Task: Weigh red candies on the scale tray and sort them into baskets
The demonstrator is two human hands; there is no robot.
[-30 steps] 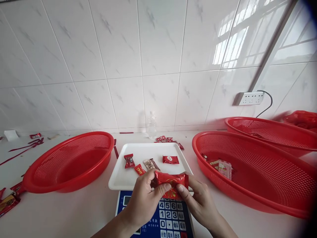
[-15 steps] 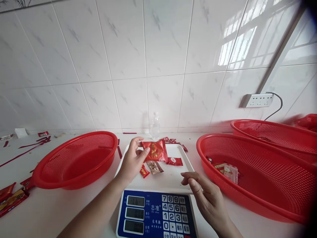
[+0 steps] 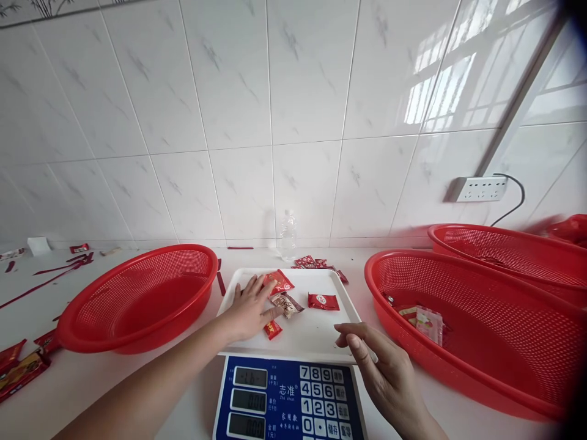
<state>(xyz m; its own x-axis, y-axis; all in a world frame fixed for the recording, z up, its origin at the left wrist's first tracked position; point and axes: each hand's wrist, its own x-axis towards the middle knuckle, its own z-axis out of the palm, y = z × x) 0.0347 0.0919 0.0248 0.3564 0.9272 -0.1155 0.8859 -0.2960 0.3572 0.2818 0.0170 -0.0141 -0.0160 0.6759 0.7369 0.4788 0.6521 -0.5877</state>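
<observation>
While you are leaning over the counter, two red perforated baskets are flanking your work: one to the left (image 3: 121, 299), the other to the right (image 3: 499, 311). Between them the blue-fronted digital scale (image 3: 287, 406) is facing you, its white tray (image 3: 316, 339) lying beyond the keypad.

Your left hand (image 3: 250, 311) is reaching over the tray's left half, palm down, fingers extended and spread, not clenched on anything. Your right hand (image 3: 389, 370) is hovering by the near right corner, fingers loosely curled, nothing showing in them.

The larger red packet (image 3: 282, 281) is lying toward the tray's far edge, just under and beyond your left fingertips; they seem to be touching it. Its long axis is apparently slanting from far left to near right, one end partly covered. Your left hand is clearly the nearer.

Nearer you, the cream-and-brown packet (image 3: 288, 304) is lying beside your left thumb. The white-oval red packet (image 3: 323, 302) is sitting crosswise, between both hands. Smallest, the gold-lettered red packet (image 3: 273, 330) is lying just below that thumb.
</observation>
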